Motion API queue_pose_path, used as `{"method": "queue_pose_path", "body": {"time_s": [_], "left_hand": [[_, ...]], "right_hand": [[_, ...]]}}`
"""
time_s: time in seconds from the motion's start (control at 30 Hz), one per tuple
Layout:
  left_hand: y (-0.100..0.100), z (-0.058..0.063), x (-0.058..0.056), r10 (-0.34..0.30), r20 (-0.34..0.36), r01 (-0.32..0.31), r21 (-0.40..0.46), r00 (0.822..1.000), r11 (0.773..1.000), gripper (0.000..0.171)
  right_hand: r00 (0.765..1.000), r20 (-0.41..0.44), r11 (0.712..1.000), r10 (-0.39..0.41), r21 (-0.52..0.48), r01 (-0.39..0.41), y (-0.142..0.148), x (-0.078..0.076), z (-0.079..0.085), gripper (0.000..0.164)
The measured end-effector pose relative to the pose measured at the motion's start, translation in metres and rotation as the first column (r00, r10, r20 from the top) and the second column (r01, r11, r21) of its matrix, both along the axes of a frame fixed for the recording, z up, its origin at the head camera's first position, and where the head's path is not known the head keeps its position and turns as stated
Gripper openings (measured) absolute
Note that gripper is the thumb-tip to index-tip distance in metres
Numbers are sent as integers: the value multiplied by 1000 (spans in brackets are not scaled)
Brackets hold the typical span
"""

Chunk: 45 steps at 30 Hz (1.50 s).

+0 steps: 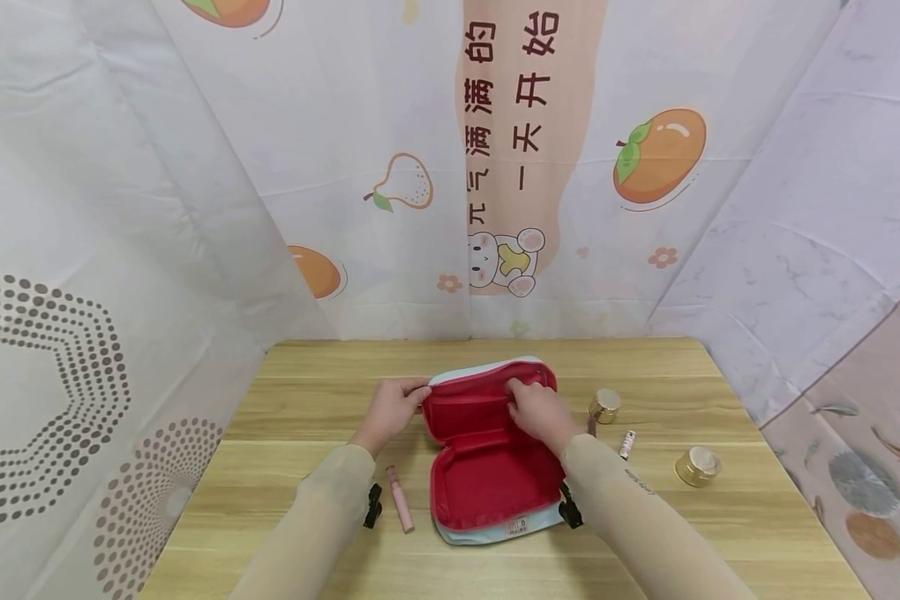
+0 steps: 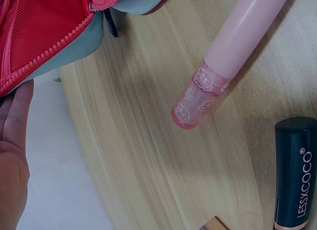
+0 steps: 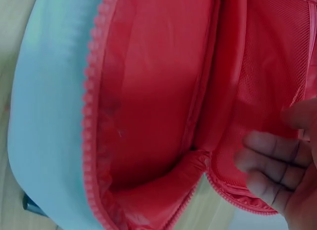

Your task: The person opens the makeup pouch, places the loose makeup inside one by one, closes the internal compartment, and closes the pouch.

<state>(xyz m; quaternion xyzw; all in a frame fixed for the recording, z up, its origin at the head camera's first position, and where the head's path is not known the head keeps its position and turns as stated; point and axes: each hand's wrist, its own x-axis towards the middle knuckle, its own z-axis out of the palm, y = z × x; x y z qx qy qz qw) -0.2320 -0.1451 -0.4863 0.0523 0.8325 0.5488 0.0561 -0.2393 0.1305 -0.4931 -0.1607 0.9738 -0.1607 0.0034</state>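
Observation:
A cosmetic bag (image 1: 495,492), light blue outside with a red lining, lies unzipped on the table with its lid raised. My left hand (image 1: 394,408) grips the lid's left edge; in the left wrist view its fingers (image 2: 19,113) lie behind that edge. Inside the lid is a red mesh pocket (image 3: 267,66) with a zipper. At that zipper my right hand (image 1: 537,408) has curled fingers (image 3: 272,165), thumb and forefinger close together on it; the pinched spot is mostly hidden. Left of the bag lies a pink lip gloss tube (image 1: 401,500).
A dark tube lettered LESSXCOCO (image 2: 296,170) lies near the lip gloss. Right of the bag stand two gold-sided jars (image 1: 606,405), (image 1: 697,467). A small patterned stick (image 1: 627,444) and a dark slim item (image 1: 592,426) lie between. Curtains hang behind the table.

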Motion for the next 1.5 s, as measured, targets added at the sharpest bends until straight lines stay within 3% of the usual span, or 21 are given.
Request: {"method": "queue_pose_path", "body": {"time_s": [0.3,0.47,0.83,1.13,1.27,1.3,1.37,1.43,1.5], "left_hand": [[0,1,0,14,3,-14,12,1000,1000,27],[0,0,-1,15,4,-15,12,1000,1000,27],[0,-2,-1,42,-7,-42,3,999,999,27],[0,-2,-1,58,-10,-58,-27,998,998,29],[1,0,1,75,-97,-87,-130,992,988,31],[1,1,1,79,-151,-103,-159,985,982,30],[3,4,2,85,-296,-153,-214,951,965,28],[6,9,3,81,-448,-205,-235,890,950,24],[10,15,5,57,-578,-230,-231,814,945,21]], "right_hand": [[998,1,990,-70,122,70,-5,2,6,12],[997,-11,986,-82,142,83,-6,2,7,12],[995,-94,998,-43,-45,39,2,0,-2,19],[992,-124,981,38,-186,-61,7,1,1,13],[993,-104,976,57,-203,-78,9,2,0,9],[994,-96,975,58,-208,-77,9,3,0,9],[995,-86,974,59,-214,-76,10,3,-1,8],[995,-82,973,60,-217,-77,11,3,-1,7],[995,-79,972,61,-220,-77,11,3,-1,7]]}}
